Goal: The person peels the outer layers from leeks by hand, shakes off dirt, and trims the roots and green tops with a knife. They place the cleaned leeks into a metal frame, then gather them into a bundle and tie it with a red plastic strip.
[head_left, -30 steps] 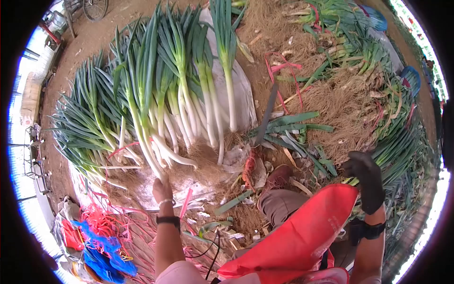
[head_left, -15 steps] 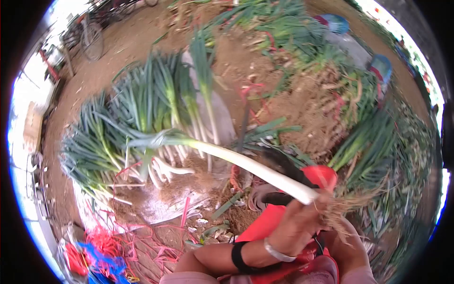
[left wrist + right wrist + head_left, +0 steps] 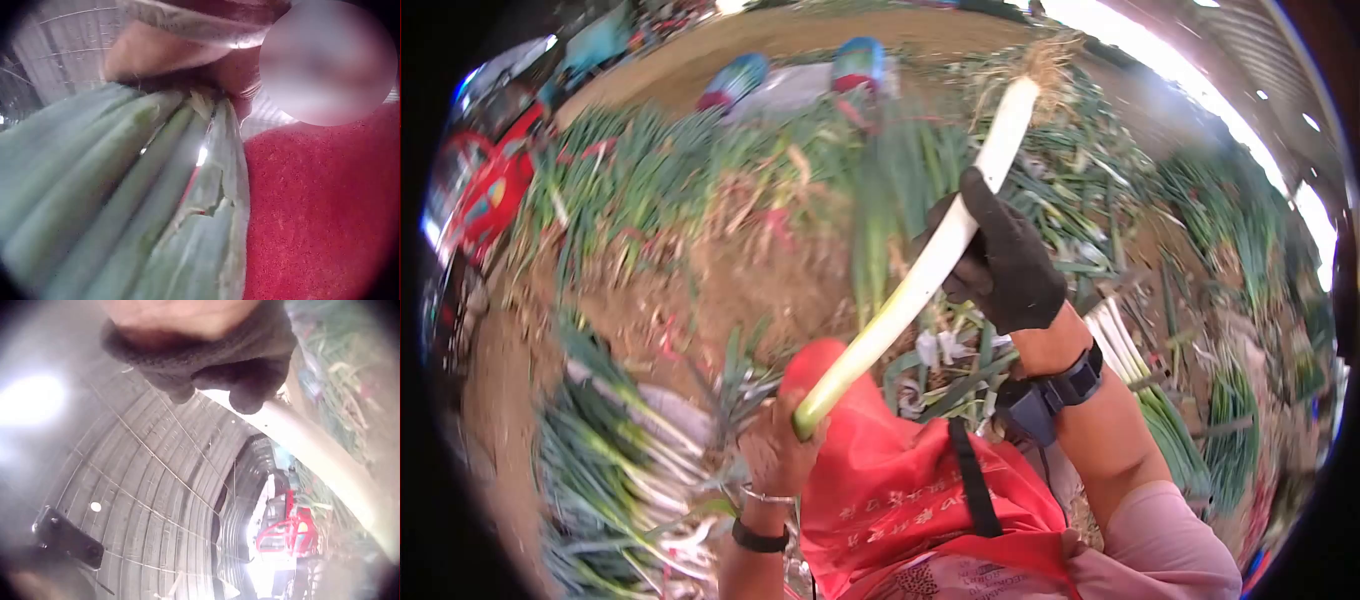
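Note:
A long green onion [image 3: 915, 290] slants across the front of the person's body, its hairy roots [image 3: 1048, 72] up at the far right. The bare left hand [image 3: 775, 450] grips it at the lower end, where white turns to green. In the left wrist view its broad green leaves [image 3: 125, 206] fan out from under that hand. Higher up, the right hand [image 3: 1005, 260], in a dark glove, holds the white stalk below the roots. The right wrist view shows gloved fingertips [image 3: 247, 403] against the stalk. A red apron [image 3: 850, 490] lies behind the onion's lower end.
Several green onions [image 3: 615, 470] lie at the lower left. More, with white stalks [image 3: 1120, 340], lie right of the right forearm. A long heap of rooted onions [image 3: 650, 190] stretches across the ground ahead. A red vehicle [image 3: 495, 190] stands at the far left.
The left hand has picked up a green onion from the left pile and carried it to the body. The right hand now holds its stalk too. The head view has swung right.

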The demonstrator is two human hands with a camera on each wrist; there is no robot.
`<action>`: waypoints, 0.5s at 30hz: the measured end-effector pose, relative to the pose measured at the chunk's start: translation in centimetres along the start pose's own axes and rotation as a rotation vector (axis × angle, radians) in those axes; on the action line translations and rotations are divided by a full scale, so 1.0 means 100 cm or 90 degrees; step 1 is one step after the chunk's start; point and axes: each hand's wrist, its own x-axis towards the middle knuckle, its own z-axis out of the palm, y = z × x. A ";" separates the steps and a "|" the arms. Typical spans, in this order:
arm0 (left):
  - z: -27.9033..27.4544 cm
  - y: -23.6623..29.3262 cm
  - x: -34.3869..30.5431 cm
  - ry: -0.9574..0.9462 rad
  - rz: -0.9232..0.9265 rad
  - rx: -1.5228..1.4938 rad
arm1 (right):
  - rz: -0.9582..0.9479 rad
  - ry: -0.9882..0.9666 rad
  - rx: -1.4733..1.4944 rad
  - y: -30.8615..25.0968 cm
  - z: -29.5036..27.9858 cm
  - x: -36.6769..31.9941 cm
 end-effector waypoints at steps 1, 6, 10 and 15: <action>0.005 0.013 0.008 -0.010 0.033 -0.039 | -0.041 0.019 -0.064 -0.013 -0.011 -0.011; -0.006 0.084 0.051 -0.228 0.000 -0.158 | -0.158 0.029 -0.076 -0.008 -0.073 -0.038; 0.007 0.123 0.101 -0.474 -0.008 -0.330 | -0.059 -0.198 -0.097 0.036 -0.096 -0.067; 0.029 0.184 0.143 -0.739 -0.034 -0.480 | -0.083 -0.101 0.007 0.035 -0.107 -0.097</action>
